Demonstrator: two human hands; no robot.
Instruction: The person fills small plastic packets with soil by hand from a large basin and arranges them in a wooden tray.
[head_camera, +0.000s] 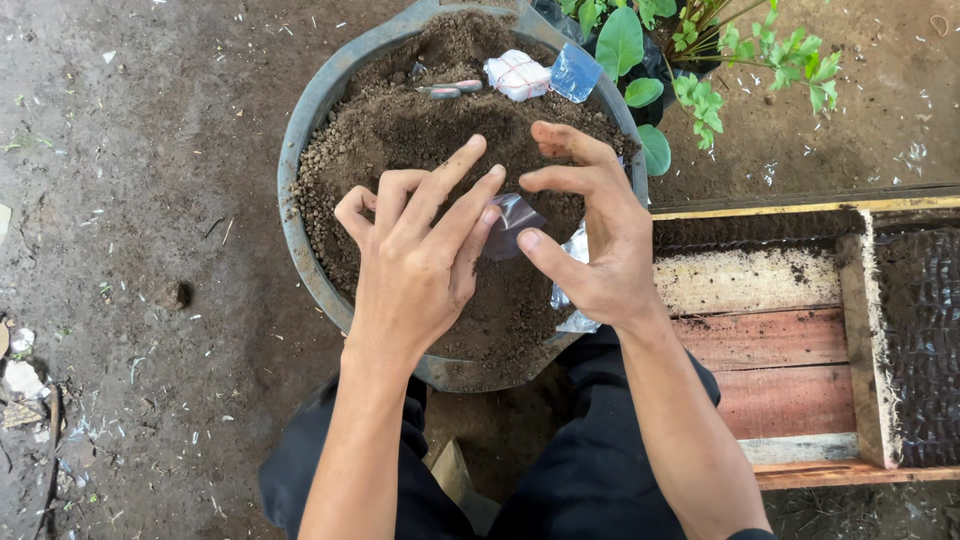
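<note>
Both hands hover over a grey basin (296, 140) filled with dark soil (400, 130). My left hand (420, 250) and my right hand (590, 235) pinch a small clear plastic bag (512, 222) between their fingertips. More clear plastic (575, 285) hangs below my right palm. On the soil at the far side lie a white bundle tied with red string (517, 74), a bluish plastic piece (576, 72) and a small tool (450, 89).
A green leafy seedling in a black bag (640, 45) stands behind the basin. A wooden tray (780, 340) with small dark filled bags (925, 340) lies at the right. Bare dirt ground with litter (120, 250) spreads left. My dark trousers (590, 470) show below.
</note>
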